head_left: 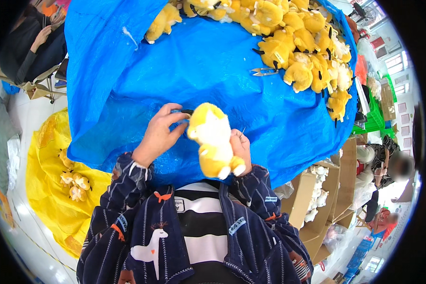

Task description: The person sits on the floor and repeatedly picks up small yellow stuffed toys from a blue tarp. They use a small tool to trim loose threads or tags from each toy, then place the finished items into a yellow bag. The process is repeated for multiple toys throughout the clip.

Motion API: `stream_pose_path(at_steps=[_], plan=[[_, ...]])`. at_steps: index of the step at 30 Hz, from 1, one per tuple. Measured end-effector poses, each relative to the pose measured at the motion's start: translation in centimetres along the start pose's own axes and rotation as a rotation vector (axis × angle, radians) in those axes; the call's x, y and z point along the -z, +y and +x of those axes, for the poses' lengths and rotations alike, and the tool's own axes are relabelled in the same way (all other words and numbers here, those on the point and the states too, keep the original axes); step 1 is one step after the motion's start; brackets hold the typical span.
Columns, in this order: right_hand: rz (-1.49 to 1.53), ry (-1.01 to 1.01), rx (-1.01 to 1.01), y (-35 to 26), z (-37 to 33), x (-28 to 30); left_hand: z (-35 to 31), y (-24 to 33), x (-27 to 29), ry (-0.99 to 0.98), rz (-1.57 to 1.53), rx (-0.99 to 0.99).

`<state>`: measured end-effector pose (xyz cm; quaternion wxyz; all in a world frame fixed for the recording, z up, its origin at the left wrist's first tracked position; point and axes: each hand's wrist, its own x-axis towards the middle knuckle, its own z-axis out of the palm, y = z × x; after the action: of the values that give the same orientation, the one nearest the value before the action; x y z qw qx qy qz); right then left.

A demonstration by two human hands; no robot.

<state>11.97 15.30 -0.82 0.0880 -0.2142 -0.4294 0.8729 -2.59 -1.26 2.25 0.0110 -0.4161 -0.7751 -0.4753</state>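
Plush toy (210, 142), yellow with a white front, was up in the air between the person's two hands, over the near edge of a blue sheet (175, 71). From where I stood, the hands were apart, one on each side of it. The left hand (162, 130) had its thumb and fingers bent in around a dark strip (182, 111) right at the toy's head; I couldn't tell whether the strip was part of the toy. The right hand (241, 150) was clamped on the toy's other side, partly hidden behind it, and something thin stuck up from its fingertips, too small to make out.

Farther back on the sheet lay a big heap of similar yellow toys (298, 47), with a pair of metal snips (264, 72) just beside it. Down to the left, a few more little toys (75, 187) sat on a yellow sheet (45, 189). Off to the right stood cardboard boxes (299, 201), white things (317, 194) in one, and green crates (376, 111) beyond them.
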Motion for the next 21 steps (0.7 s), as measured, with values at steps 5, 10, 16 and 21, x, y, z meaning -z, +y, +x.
stream_pose_path(at_steps=[5,10,16,21], plan=[[-0.296,0.049,0.281,0.7,0.0,-0.1,-3.6,-0.3,1.0,-0.006,-0.984,0.51],[-0.742,0.117,0.482,-0.4,-0.5,-0.8,-2.7,1.2,0.2,-0.042,-1.053,0.655],[-1.144,-0.097,0.754,0.1,-1.0,-1.7,-2.9,1.2,-3.0,0.041,-0.823,0.549],[-1.097,-0.089,0.738,1.3,-0.9,-2.4,-2.3,0.1,-3.4,0.141,-0.43,0.283]])
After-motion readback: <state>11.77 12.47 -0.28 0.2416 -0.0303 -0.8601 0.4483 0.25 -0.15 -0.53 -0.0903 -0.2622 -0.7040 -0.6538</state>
